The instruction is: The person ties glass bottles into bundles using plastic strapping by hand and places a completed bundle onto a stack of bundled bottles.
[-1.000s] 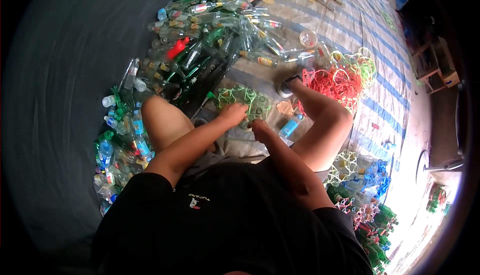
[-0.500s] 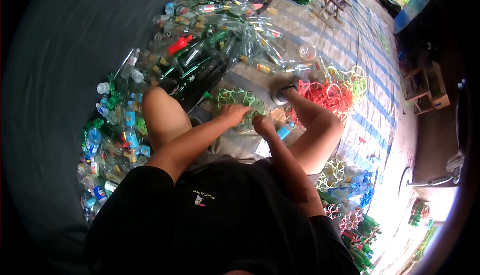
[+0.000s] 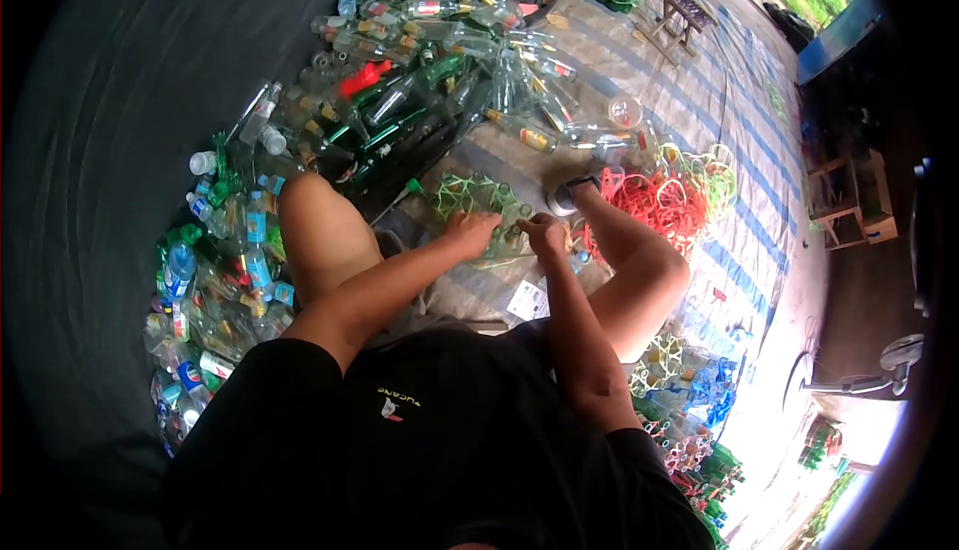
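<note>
Between my knees stands a bundle of clear glass bottles [image 3: 479,193], laced around the necks with light green plastic strap. My left hand [image 3: 472,234] grips the near side of this bundle, fingers curled over the bottle tops. At its right edge my right hand [image 3: 544,234] is closed in a pinch by the bottle mouths. What lies inside that pinch is too small to make out; the green strap runs close by. A white printed paper [image 3: 527,300] lies on the ground just below my hands.
Loose glass bottles [image 3: 440,45] are heaped ahead and to the left, with plastic bottles [image 3: 258,230] beside my left knee. Tangled red straps [image 3: 654,205] lie beyond my right foot. Tied bottle bundles [image 3: 664,365] stand at right. A small stool [image 3: 684,10] is farther off.
My right hand has shifted slightly right and up, away from the left hand, still closed. The left hand stays on the bundle. The camera view has tilted a little.
</note>
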`<state>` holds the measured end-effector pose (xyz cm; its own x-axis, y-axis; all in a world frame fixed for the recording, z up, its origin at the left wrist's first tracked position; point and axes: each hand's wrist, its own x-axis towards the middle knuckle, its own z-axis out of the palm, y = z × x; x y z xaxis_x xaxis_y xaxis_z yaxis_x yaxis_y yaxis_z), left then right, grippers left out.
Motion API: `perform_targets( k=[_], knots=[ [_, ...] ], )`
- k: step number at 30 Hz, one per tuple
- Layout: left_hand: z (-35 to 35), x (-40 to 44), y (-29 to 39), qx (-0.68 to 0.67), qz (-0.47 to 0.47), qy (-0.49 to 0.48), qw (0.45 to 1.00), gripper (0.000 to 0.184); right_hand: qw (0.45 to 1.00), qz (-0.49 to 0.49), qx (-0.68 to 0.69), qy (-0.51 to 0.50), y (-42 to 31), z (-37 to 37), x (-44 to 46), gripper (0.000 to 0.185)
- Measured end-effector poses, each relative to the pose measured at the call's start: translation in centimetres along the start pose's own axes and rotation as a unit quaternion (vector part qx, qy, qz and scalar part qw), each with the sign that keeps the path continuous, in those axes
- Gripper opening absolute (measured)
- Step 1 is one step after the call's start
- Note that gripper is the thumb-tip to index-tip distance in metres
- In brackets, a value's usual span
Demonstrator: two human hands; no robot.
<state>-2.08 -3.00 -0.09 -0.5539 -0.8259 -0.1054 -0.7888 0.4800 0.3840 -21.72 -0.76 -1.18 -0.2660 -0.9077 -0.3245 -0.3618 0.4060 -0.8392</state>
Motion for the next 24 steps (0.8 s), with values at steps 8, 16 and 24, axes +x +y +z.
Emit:
perform_targets(
  k=[8,16,24],
  knots=[
    [-1.3,0.0,-3.9,-0.199,0.034,-0.072,0.977,0.027,0.990,-0.067,-0.110,0.048,2.8,1.1,2.1,0.040],
    [-2.8,-4.5,-12.5,-0.047,-0.149,-0.317,0.935,0.016,0.997,0.058,0.051,0.017,4.0,1.9,1.8,0.036],
    [3.6,-7.6,-16.0,0.112,-0.258,-0.503,0.817,0.037,0.984,0.129,0.118,-0.019,3.2,1.4,1.4,0.032]
  ],
)
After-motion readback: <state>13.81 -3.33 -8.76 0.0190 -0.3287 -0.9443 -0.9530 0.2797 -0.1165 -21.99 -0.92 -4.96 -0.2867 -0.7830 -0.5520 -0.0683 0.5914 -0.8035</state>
